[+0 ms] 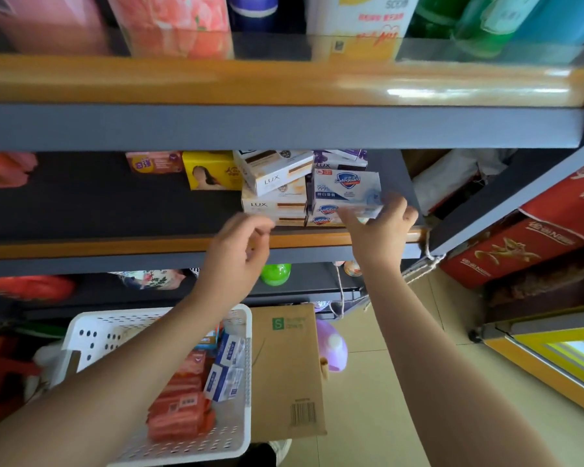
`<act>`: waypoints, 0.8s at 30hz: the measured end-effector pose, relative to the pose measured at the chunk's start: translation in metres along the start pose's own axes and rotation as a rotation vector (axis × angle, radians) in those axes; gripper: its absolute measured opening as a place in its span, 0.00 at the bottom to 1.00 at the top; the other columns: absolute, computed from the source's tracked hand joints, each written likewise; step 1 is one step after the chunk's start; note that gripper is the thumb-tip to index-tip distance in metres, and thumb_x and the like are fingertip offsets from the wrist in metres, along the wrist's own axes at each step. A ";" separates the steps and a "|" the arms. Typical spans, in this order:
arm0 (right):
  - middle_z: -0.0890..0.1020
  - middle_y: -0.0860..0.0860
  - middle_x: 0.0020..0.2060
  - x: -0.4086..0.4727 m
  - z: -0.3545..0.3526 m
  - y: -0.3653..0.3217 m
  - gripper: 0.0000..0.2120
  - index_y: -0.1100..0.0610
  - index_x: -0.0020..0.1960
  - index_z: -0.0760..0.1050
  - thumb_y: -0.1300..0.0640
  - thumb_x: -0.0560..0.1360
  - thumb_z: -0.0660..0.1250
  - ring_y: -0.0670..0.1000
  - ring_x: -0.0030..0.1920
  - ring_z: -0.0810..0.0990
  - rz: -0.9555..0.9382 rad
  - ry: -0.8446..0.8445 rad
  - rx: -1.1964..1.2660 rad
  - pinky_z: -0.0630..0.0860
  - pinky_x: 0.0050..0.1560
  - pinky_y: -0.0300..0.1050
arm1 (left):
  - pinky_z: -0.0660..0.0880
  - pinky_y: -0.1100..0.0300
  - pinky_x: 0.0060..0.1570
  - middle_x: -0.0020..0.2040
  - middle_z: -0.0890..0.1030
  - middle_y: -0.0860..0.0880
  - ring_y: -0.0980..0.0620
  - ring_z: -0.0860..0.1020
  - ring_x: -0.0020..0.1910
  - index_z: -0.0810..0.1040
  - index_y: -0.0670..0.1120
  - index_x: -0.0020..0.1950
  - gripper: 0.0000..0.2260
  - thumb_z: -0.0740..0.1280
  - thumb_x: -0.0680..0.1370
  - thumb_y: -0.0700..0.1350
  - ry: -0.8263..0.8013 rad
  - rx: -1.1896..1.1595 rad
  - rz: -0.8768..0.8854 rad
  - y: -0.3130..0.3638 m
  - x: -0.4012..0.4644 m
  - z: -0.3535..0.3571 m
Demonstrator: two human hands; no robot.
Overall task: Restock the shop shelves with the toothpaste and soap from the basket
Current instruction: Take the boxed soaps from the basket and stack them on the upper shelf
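Note:
On the middle shelf (115,246), white Lux soap boxes (273,193) are stacked beside blue-and-white Safeguard soap boxes (346,183). My right hand (380,230) reaches to the front of the Safeguard stack. Its thumb and fingers grip a blurred Safeguard soap box (363,210) there. My left hand (238,246) hovers in front of the Lux stack with loosely curled fingers and holds nothing. Below, the white perforated basket (91,335) holds red soap packs (179,409) and blue-and-white boxes (226,372).
The upper shelf (284,126) juts out above, carrying bottles and pink packs. A yellow box (209,171) and a pink box (152,161) stand left of the Lux stack. A cardboard box (287,372), a purple bottle (331,345) and red cartons (513,251) are nearby.

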State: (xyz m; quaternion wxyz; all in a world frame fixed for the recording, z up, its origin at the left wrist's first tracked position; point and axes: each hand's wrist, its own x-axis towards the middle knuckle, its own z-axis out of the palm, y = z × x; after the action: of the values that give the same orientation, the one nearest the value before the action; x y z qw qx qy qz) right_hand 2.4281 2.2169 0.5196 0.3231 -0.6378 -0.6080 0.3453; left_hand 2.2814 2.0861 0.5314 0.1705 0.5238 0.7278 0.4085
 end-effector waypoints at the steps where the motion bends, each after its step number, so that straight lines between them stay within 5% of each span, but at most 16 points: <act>1: 0.65 0.56 0.65 -0.003 0.000 0.001 0.35 0.55 0.68 0.63 0.51 0.67 0.74 0.58 0.58 0.72 -0.120 0.034 -0.153 0.72 0.54 0.49 | 0.70 0.69 0.47 0.53 0.76 0.46 0.57 0.74 0.48 0.75 0.44 0.57 0.11 0.63 0.75 0.41 0.101 0.093 0.085 0.002 0.007 -0.002; 5: 0.64 0.59 0.70 -0.011 0.008 0.006 0.22 0.52 0.65 0.71 0.54 0.72 0.69 0.64 0.63 0.66 -0.388 0.075 -0.403 0.69 0.58 0.57 | 0.65 0.57 0.64 0.67 0.66 0.43 0.46 0.65 0.67 0.65 0.43 0.68 0.27 0.70 0.72 0.43 0.250 0.047 -0.082 0.011 0.048 -0.002; 7: 0.65 0.58 0.70 -0.012 0.013 0.012 0.20 0.52 0.65 0.71 0.56 0.73 0.68 0.63 0.64 0.65 -0.365 0.046 -0.353 0.72 0.59 0.58 | 0.68 0.57 0.63 0.65 0.67 0.43 0.48 0.66 0.65 0.64 0.42 0.68 0.29 0.72 0.71 0.45 0.214 -0.058 -0.178 0.009 0.066 0.001; 11: 0.60 0.57 0.72 -0.015 0.022 0.018 0.24 0.53 0.68 0.67 0.53 0.74 0.67 0.62 0.66 0.63 -0.364 0.038 -0.328 0.70 0.62 0.58 | 0.63 0.71 0.53 0.66 0.69 0.45 0.52 0.67 0.62 0.63 0.45 0.68 0.28 0.71 0.72 0.46 0.180 -0.011 -0.214 0.003 0.082 0.000; 17: 0.56 0.55 0.75 -0.019 0.029 0.016 0.26 0.53 0.70 0.63 0.53 0.75 0.66 0.60 0.70 0.59 -0.329 0.053 -0.317 0.66 0.67 0.57 | 0.72 0.44 0.59 0.62 0.75 0.50 0.45 0.72 0.62 0.69 0.54 0.61 0.23 0.72 0.68 0.52 0.070 0.002 -0.150 -0.021 0.080 -0.015; 20: 0.56 0.54 0.75 -0.019 0.031 0.014 0.24 0.52 0.70 0.63 0.55 0.76 0.65 0.59 0.71 0.58 -0.326 0.074 -0.333 0.66 0.68 0.55 | 0.74 0.44 0.57 0.60 0.76 0.55 0.46 0.73 0.61 0.68 0.67 0.53 0.21 0.69 0.63 0.58 0.003 -0.059 -0.117 -0.029 0.074 -0.022; 24: 0.54 0.54 0.75 -0.018 0.034 0.008 0.24 0.52 0.72 0.61 0.57 0.77 0.62 0.59 0.70 0.58 -0.325 0.056 -0.374 0.63 0.68 0.53 | 0.73 0.44 0.59 0.61 0.76 0.54 0.48 0.74 0.61 0.68 0.64 0.54 0.21 0.69 0.63 0.56 -0.027 -0.144 -0.118 -0.028 0.077 -0.022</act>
State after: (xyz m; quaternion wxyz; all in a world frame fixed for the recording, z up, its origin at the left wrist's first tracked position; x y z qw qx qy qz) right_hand 2.4036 2.1987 0.4946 0.2675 -0.5894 -0.7468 0.1527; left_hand 2.2191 2.1435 0.5370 0.2411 0.4718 0.7237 0.4421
